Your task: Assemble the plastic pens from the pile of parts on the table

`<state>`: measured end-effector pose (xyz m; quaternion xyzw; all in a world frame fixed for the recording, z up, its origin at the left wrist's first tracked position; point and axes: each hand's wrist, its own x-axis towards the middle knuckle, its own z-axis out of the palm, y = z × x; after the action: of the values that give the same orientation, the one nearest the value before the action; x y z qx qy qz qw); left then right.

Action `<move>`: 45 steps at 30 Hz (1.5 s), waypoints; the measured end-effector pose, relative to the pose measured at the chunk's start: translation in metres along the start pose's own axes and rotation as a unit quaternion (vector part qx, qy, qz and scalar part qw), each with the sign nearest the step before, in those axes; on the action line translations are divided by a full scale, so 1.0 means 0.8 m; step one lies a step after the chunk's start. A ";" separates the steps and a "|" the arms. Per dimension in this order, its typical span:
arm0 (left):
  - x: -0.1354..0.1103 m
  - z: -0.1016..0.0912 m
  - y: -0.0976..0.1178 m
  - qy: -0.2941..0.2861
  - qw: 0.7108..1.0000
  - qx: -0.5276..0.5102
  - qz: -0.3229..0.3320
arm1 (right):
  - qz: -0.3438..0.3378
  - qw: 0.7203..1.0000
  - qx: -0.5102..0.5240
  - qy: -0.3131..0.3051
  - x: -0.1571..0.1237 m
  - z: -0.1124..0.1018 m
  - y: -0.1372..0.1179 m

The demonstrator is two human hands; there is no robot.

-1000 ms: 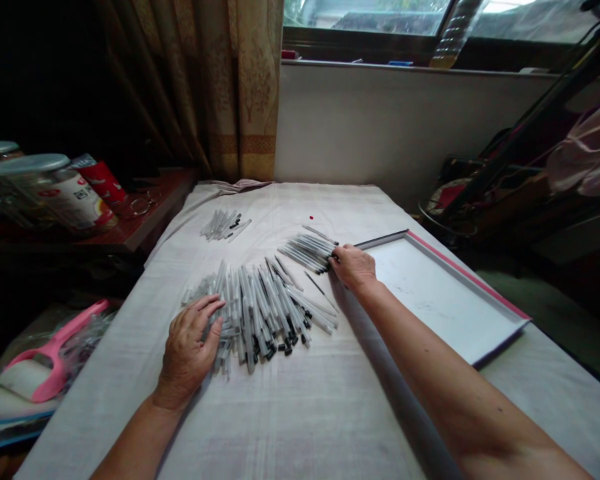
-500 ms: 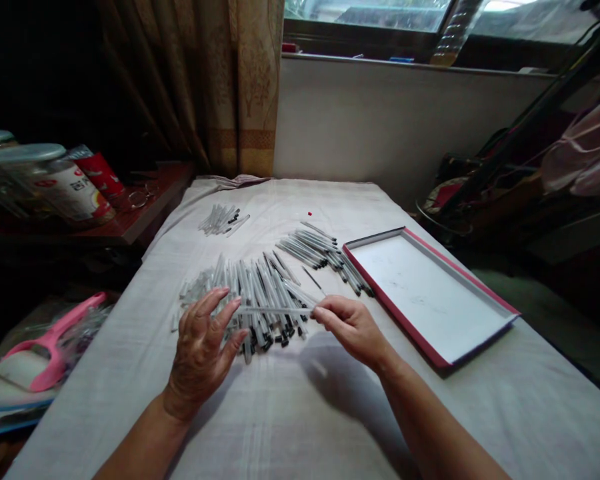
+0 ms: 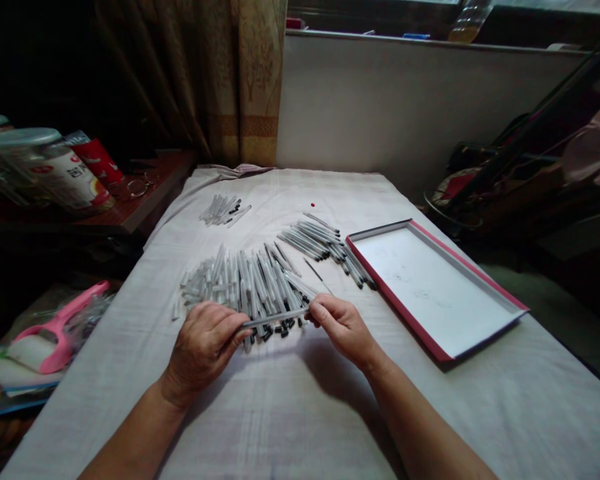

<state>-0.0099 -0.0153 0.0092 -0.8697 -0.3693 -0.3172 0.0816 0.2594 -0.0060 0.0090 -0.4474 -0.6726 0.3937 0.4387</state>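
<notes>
Between my two hands a clear pen [image 3: 276,316] is held level above the near edge of a pile. My left hand [image 3: 200,347] pinches its left end, and the fingers of my right hand [image 3: 341,327] close on the right end. Beneath and behind it spreads the large pile of clear pen barrels and dark-ended parts [image 3: 245,277]. A thin refill [image 3: 314,269] lies by itself to the right of this pile. Farther right, several pens with black ends [image 3: 313,240] lie side by side against the box lid.
A shallow red-edged box lid [image 3: 425,287] rests on the white cloth [image 3: 280,427] at right. A small group of clear parts [image 3: 223,209] and a tiny red piece [image 3: 313,205] lie at the back. Jars [image 3: 45,167] stand on the side table; pink scissors-like handles [image 3: 63,327] are lower left.
My left hand has gone from spread fingers to closed on the pen's left end. The pen has tipped slightly and looks darker inside. The camera view has dipped a little.
</notes>
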 end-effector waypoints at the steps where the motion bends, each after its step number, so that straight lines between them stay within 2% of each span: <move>1: 0.001 -0.001 0.000 -0.005 1.000 0.000 0.000 | -0.020 1.000 -0.003 0.002 0.000 -0.001 0.001; 5: 0.003 -0.002 0.000 -0.031 1.000 -0.004 -0.003 | -0.045 0.999 0.024 0.004 -0.002 -0.003 0.007; 11: 0.005 0.000 0.000 -0.049 0.999 -0.010 0.001 | 0.057 0.997 0.040 0.029 -0.006 -0.002 0.016; 15: 0.004 0.002 0.001 -0.059 0.998 -0.014 -0.001 | 0.079 0.995 0.046 0.029 -0.005 -0.004 0.013; 25: 0.003 0.002 0.001 -0.074 0.997 -0.028 -0.010 | 0.095 0.994 0.052 0.014 -0.007 -0.003 0.011; 31: 0.002 0.002 0.001 -0.079 0.996 -0.029 -0.015 | 0.078 0.996 0.032 0.014 -0.008 -0.004 0.009; 37: 0.003 0.002 0.002 -0.081 0.996 -0.035 -0.014 | 0.111 0.993 0.033 -0.005 -0.009 -0.001 0.009; 43: 0.003 0.000 0.004 -0.081 0.995 -0.044 -0.023 | 0.069 0.997 0.031 -0.006 -0.009 -0.008 0.007; 45: 0.002 0.000 0.005 -0.084 0.995 -0.052 -0.024 | 0.075 0.996 0.038 -0.006 -0.008 -0.010 0.007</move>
<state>-0.0060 -0.0169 0.0106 -0.8872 -0.3788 -0.2635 -0.0028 0.2698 -0.0096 0.0044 -0.4776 -0.6243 0.4533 0.4203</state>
